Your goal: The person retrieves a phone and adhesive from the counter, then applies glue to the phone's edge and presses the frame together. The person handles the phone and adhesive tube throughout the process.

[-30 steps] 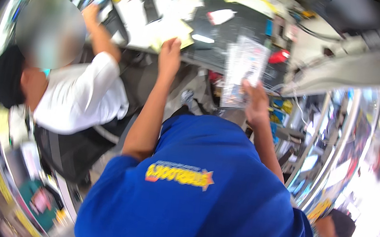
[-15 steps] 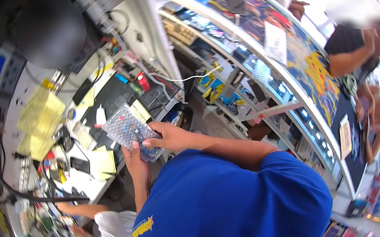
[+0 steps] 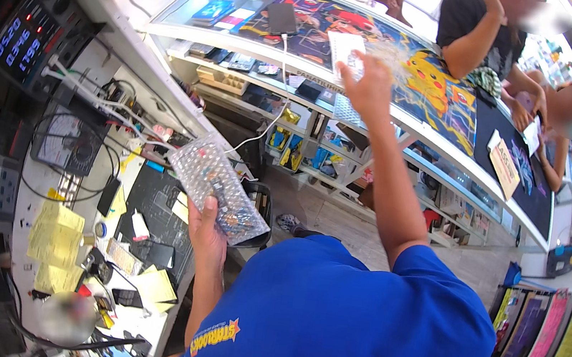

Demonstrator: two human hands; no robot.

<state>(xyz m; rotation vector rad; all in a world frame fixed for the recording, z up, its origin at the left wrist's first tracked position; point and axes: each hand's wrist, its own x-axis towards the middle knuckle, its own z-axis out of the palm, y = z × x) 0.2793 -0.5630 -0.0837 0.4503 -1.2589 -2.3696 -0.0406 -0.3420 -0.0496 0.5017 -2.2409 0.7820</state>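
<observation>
My left hand (image 3: 204, 231) grips a clear bubble-wrap pouch (image 3: 216, 187) with something small inside, held over the edge of the workbench. My right hand (image 3: 370, 85) is raised far out toward the glass counter (image 3: 198, 26) and holds a small white slip of paper (image 3: 345, 50) at its fingertips. My blue shirt (image 3: 353, 325) fills the lower middle of the view. The pouch's contents are too blurred to name.
A white workbench (image 3: 44, 204) at left carries a black mat (image 3: 155, 208), yellow notes (image 3: 58, 239), an analogue meter (image 3: 67, 142), a digital power supply (image 3: 30, 36) and cables. Two people (image 3: 489, 32) lean on the counter's far side. Coloured phone cases (image 3: 554, 336) hang at lower right.
My right hand left the bubble-wrap pouch and rose toward the counter with the white slip. My left hand alone now holds the pouch. The view swung right.
</observation>
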